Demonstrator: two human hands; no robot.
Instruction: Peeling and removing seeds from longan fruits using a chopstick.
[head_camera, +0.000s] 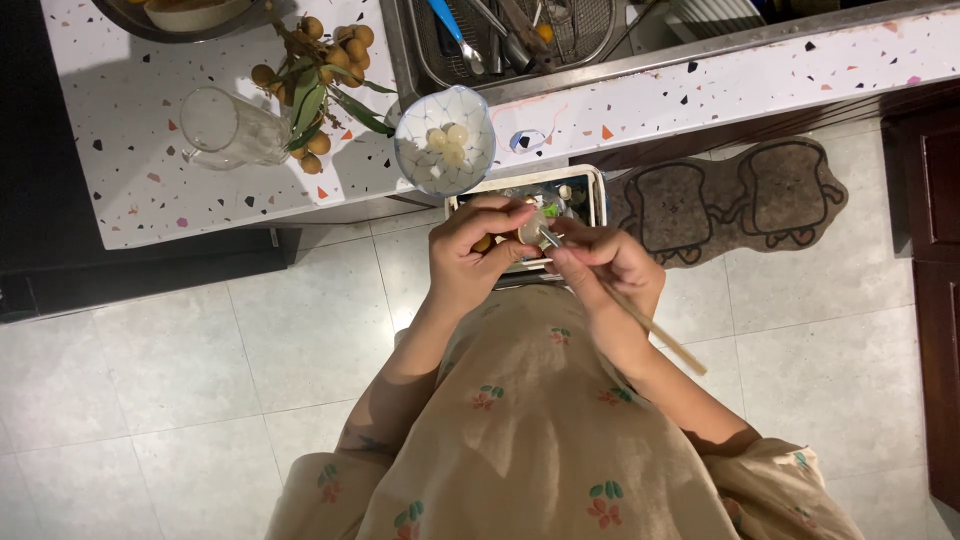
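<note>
The terrazzo-patterned counter (150, 190) is the landmark here, with pale floor tiles below it and a toast-shaped mat (740, 195) lying under its right stretch. On the counter top sits a clear glass jug (230, 128) tipped on its side, with a leafy bunch of brown longans (320, 75) just right of it. A patterned bowl (445, 140) stands at the counter's front edge, holding a few peeled white fruits. Just below that edge, a small bin (580, 195) lined with scraps sits on the floor.

The person's left hand (470, 255) is curled shut around a half-peeled longan (530, 230), fingertips pinching it over the bin, just in front of the counter edge. The right hand (610, 265) is closed in a pencil grip on a thin wooden stick (650, 325), its tip pressed into the fruit.

The likeliest trouble is the stick's point: if it slips off the wet flesh or pushes through, it could jab the left fingertips right behind the fruit. The slick fruit could also squirt out of the pinch and drop into the bin rather than the bowl. Too much force might tear the flesh instead of freeing the seed. The bowl, perched at the counter's very edge, could be knocked off by a raised elbow or hand.
</note>
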